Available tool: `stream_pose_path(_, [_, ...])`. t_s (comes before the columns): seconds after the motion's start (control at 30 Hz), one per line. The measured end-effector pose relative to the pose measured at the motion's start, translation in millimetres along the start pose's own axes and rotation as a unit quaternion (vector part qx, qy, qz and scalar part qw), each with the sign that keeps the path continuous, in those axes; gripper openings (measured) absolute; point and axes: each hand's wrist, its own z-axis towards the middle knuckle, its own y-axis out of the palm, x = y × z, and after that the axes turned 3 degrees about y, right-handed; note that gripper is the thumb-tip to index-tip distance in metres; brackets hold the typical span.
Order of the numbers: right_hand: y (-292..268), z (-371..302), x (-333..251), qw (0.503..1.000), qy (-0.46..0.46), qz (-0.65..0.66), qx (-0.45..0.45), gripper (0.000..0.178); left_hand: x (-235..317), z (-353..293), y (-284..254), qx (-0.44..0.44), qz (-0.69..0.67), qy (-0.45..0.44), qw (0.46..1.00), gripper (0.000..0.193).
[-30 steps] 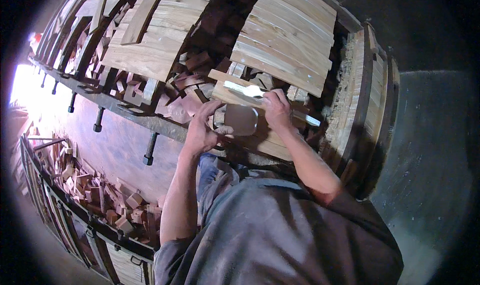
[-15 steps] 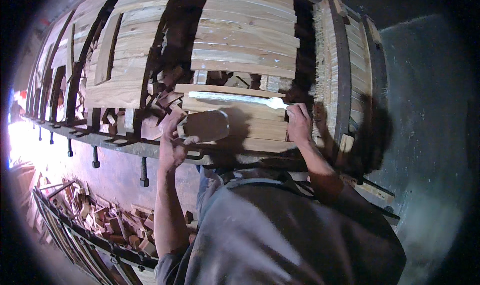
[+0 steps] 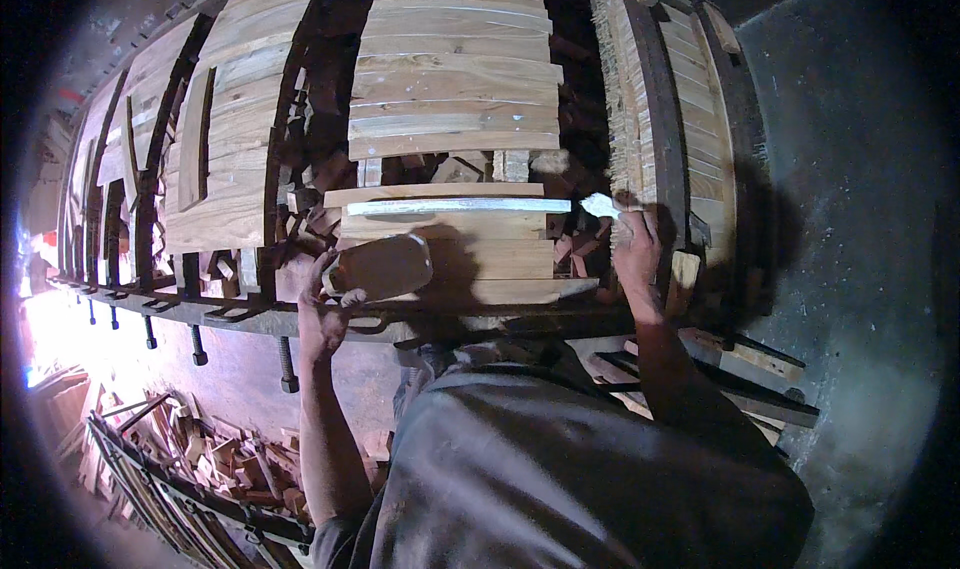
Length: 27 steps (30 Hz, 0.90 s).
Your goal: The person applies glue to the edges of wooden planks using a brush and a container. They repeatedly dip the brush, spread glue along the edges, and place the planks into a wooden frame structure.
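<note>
My left hand [image 3: 324, 314] is wrapped round a pale, round-cornered tub [image 3: 384, 267], tilted above the near boards; its contents cannot be made out. My right hand [image 3: 636, 251] grips a brush whose white-coated head [image 3: 600, 205] points left, just off the right end of a narrow wooden strip [image 3: 460, 207]. White, wet-looking glue or paint covers that strip's upper edge from end to end. Bare wooden strips [image 3: 490, 259] lie side by side nearer to me, and another plain strip [image 3: 430, 191] lies just beyond the white one.
Beyond stands a panel of joined wooden strips [image 3: 455, 79]; similar panels [image 3: 235, 99] extend leftward between dark bars. A metal rail with bolts [image 3: 288, 364] runs along the near side. Wood offcuts [image 3: 230, 459] fill a rack at lower left. A grey wall [image 3: 850, 269] rises at right.
My right hand and the brush have moved right, off the end of the white-coated strip, which now shows an even white edge. The tub in my left hand has shifted slightly left and nearer.
</note>
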Motion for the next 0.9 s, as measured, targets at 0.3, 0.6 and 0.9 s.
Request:
stream_pose_path(0.3, [88, -19, -8, 0.964, 0.045, 0.245, -0.097, 0.015, 1, -4, 2, 0.014, -0.013, -0.001, 1.000, 0.074])
stream_pose_path(0.6, [142, 5, -149, 0.946, -0.195, 0.246, -0.085, 0.019, 1, -2, 0, 0.023, -0.023, 0.047, 0.998, 0.076])
stream_pose_path(0.9, [203, 6, -236, 0.927, -0.224, 0.270, -0.132, 0.015, -26, -1, -2, 0.030, -0.058, 0.025, 0.998, 0.075])
